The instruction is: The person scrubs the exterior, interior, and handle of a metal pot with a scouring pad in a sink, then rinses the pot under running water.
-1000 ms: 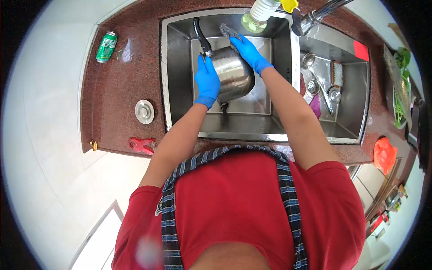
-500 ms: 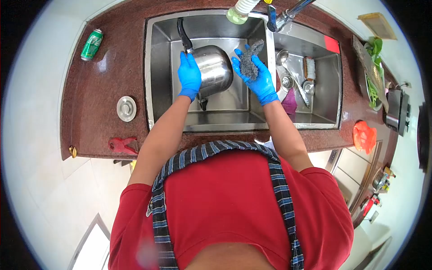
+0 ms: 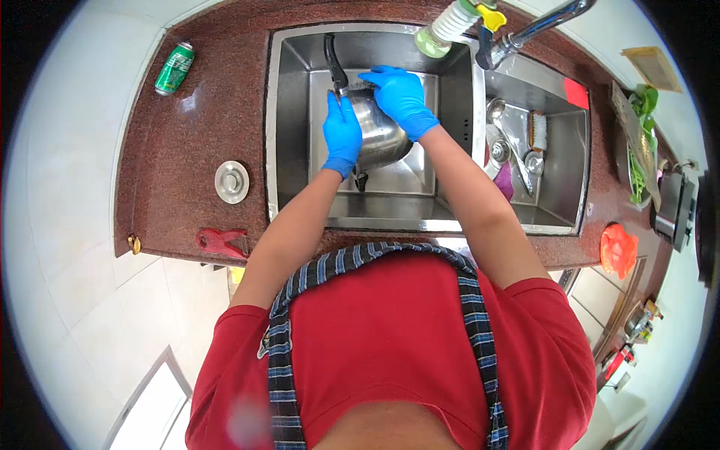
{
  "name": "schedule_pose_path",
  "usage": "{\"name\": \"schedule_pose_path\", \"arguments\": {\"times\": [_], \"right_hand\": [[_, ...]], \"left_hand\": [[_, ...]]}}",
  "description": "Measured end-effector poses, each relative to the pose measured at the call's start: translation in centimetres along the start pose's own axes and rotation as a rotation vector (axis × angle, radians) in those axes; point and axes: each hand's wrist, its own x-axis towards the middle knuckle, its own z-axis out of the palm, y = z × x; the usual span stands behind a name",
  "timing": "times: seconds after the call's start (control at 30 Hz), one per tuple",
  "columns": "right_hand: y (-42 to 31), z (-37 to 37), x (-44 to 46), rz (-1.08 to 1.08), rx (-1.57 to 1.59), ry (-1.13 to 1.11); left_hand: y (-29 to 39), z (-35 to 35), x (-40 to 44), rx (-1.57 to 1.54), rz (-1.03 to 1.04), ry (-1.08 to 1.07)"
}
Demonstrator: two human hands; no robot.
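In the left basin of the steel sink (image 3: 446,206), a stainless steel pot (image 3: 381,136) lies tipped on its side, its long black handle (image 3: 334,61) pointing to the back. My left hand (image 3: 343,133), in a blue glove, is closed on the pot's left edge just below that handle. Against the upper side of the pot my right hand (image 3: 400,96), gloved in blue too, presses a dark grey scouring pad (image 3: 363,85). Most of the pad is hidden under the fingers.
Ladles (image 3: 495,109) and a brush (image 3: 538,131) lie in the right basin. Over the back edge stands the faucet (image 3: 544,28), beside a ribbed white hose (image 3: 454,21). A green can (image 3: 175,69), a sink strainer (image 3: 232,181) and a red peeler (image 3: 221,242) sit on the left counter.
My right hand has gone left and turned over, bringing the scouring pad onto the pot. My left hand still holds the pot. The whole view has shifted slightly.
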Motion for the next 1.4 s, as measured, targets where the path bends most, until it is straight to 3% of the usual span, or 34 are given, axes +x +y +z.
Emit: {"name": "schedule_pose_path", "arguments": {"times": [0.07,0.13,0.2,0.27,0.3,0.33,0.4,0.47,0.57,0.77,0.9,0.97,1.0,1.07,1.1,1.13,1.2,1.33,1.4], "right_hand": [[-0.7,0.2,1.3,-0.090,-0.078,-0.014],[-1.0,-0.1,2.0,-0.066,-0.076,-0.318],[0.5,-0.6,2.6,-0.070,0.034,-0.418],[2.2,-2.3,2.8,0.391,1.046,-0.551],[3.5,-2.5,2.4,0.430,1.260,-0.519],[4.2,-2.9,2.1,0.430,1.251,-0.525],[5.1,-3.5,0.6,0.609,1.766,-0.474],[4.8,-4.0,-0.6,0.637,1.804,-0.460],[4.4,-3.9,-1.9,0.636,2.190,-0.473],[4.1,-3.4,-2.3,0.519,2.402,-0.466],[3.7,-4.3,-1.6,0.565,2.358,-0.490],[3.2,-4.7,-0.9,0.636,1.817,-0.401],[3.3,-3.8,-0.5,0.636,1.823,-0.402],[3.5,-1.2,1.0,0.298,1.046,-0.262],[3.2,-0.1,1.5,0.239,0.675,-0.220],[2.4,0.4,1.8,0.243,0.679,-0.214],[0.5,0.7,2.2,-0.105,0.103,-0.283],[-1.1,0.8,3.1,-0.245,0.122,-0.371],[-1.5,0.6,3.4,-0.298,0.153,-0.375]], "left_hand": [[0.5,-0.3,0.2,0.035,-0.048,-0.045],[0.5,-0.4,0.0,-0.005,0.041,-0.011],[0.4,-0.4,-0.1,0.004,0.030,-0.015],[0.3,-0.2,0.1,0.003,0.028,-0.012],[0.1,-0.1,0.2,0.024,0.004,-0.014],[0.2,-0.1,0.1,0.044,-0.021,-0.018],[0.2,-0.2,-0.1,0.056,-0.049,-0.041],[-0.1,0.0,0.1,0.012,0.017,-0.002],[0.1,-0.3,0.1,0.046,-0.036,-0.043],[0.0,-0.2,0.1,0.055,-0.037,-0.030],[0.1,-0.1,0.1,0.056,-0.029,-0.025],[0.3,-0.2,0.1,0.056,-0.059,-0.040],[0.4,-0.4,0.1,0.059,-0.089,-0.060],[0.6,-0.6,0.0,0.056,-0.084,-0.067],[0.8,-0.5,0.0,0.045,-0.079,-0.071],[0.6,-0.4,0.0,0.049,-0.075,-0.076],[0.0,-0.1,0.2,0.071,0.009,-0.017],[0.6,-0.5,0.0,0.013,0.003,-0.038],[1.2,-0.6,0.1,-0.006,-0.120,-0.097]]}}
